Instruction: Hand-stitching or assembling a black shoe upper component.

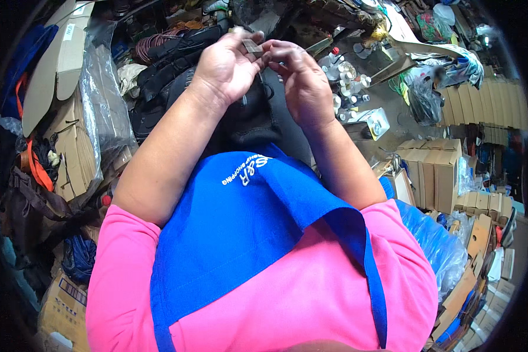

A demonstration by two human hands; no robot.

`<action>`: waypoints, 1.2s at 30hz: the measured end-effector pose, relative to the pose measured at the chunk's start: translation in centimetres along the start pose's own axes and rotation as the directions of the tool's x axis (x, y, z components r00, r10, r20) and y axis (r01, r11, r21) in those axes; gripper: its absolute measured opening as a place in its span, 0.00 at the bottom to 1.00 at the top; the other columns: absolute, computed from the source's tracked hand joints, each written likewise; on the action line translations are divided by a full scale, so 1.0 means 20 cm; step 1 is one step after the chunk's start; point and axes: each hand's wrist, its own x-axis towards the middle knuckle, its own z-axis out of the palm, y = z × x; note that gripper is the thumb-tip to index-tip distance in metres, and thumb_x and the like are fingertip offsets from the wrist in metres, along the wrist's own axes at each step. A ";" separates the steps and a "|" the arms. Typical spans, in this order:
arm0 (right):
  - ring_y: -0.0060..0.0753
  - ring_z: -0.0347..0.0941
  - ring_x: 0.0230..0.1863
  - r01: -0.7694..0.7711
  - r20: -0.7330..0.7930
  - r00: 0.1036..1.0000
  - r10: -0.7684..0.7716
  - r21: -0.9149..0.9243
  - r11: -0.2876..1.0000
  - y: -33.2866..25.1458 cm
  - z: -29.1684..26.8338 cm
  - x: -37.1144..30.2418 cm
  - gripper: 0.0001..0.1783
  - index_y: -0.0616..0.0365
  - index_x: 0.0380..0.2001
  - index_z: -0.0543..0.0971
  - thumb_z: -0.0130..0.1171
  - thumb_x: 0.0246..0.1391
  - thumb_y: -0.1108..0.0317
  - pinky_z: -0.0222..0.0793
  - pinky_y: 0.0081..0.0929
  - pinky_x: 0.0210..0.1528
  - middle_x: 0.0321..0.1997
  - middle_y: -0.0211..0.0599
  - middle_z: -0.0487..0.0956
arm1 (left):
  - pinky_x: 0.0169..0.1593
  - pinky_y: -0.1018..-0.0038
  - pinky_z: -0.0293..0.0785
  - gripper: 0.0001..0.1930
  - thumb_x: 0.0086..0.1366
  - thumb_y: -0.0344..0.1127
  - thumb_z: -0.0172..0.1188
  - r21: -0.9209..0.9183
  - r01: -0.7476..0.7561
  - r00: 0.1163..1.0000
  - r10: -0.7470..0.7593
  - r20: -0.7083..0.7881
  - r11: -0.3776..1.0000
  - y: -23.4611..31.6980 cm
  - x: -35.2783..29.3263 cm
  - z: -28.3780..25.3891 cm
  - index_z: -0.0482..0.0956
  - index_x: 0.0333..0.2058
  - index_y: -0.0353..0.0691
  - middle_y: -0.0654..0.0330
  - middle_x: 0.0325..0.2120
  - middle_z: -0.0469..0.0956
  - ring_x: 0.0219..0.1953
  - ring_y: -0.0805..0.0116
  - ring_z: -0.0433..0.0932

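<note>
Both arms reach forward, and my hands meet at the top of the view. My left hand (229,66) is turned palm up, its fingers closed round a small flat greyish rectangular piece (252,46). Thumb and fingers of my right hand (302,82) are pinched together close to the piece's lower edge. What lies between the right fingertips is too small to make out. Below the hands is a black padded bag (252,120) or similar dark fabric item. A blue apron (229,234) covers my front over pink sleeves.
Several bottles (349,82) stand on the floor right of my right hand. Cardboard sheets (58,76) and clear plastic (94,111) lean at the left. Stacked cardboard (431,176) and a blue plastic-wrapped bundle (431,237) sit at the right. Coiled reddish cable (155,44) lies beyond my left forearm.
</note>
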 end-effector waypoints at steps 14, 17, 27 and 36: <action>0.24 0.59 0.19 -0.377 -0.293 0.783 0.549 0.479 0.793 0.03 -0.65 -0.43 0.21 0.48 0.15 0.62 0.50 0.61 0.57 0.66 0.34 0.38 0.15 0.24 0.62 | 0.23 0.80 0.52 0.14 0.71 0.37 0.45 0.234 -0.183 0.931 0.244 -0.270 0.955 0.26 -0.20 -0.50 0.63 0.23 0.48 0.70 0.14 0.55 0.15 0.79 0.52; 0.25 0.61 0.22 -0.433 -0.489 0.628 0.605 0.427 0.794 -0.04 -0.55 -0.32 0.19 0.50 0.19 0.67 0.50 0.61 0.53 0.67 0.34 0.39 0.20 0.27 0.67 | 0.26 0.80 0.61 0.12 0.70 0.38 0.46 0.232 -0.215 0.948 0.260 -0.185 0.949 0.33 -0.20 -0.53 0.65 0.25 0.48 0.69 0.16 0.63 0.18 0.77 0.63; 0.16 0.71 0.37 -0.012 0.071 0.996 0.059 -0.534 0.846 -0.41 -0.15 0.04 0.15 0.60 0.44 0.79 0.51 0.61 0.62 0.67 0.19 0.43 0.35 0.29 0.79 | 0.44 0.74 0.72 0.06 0.60 0.31 0.57 0.597 -0.796 0.538 0.336 0.773 -0.098 0.41 -0.34 0.46 0.79 0.33 0.35 0.57 0.34 0.77 0.39 0.66 0.76; 0.11 0.67 0.29 -0.221 0.148 0.927 0.346 -0.531 0.818 -0.47 0.01 0.09 0.19 0.56 0.48 0.77 0.61 0.54 0.62 0.62 0.12 0.30 0.31 0.20 0.77 | 0.42 0.73 0.71 0.05 0.56 0.29 0.63 0.544 -0.835 0.515 0.240 0.823 -0.076 0.40 -0.17 0.54 0.80 0.27 0.33 0.56 0.31 0.76 0.37 0.66 0.75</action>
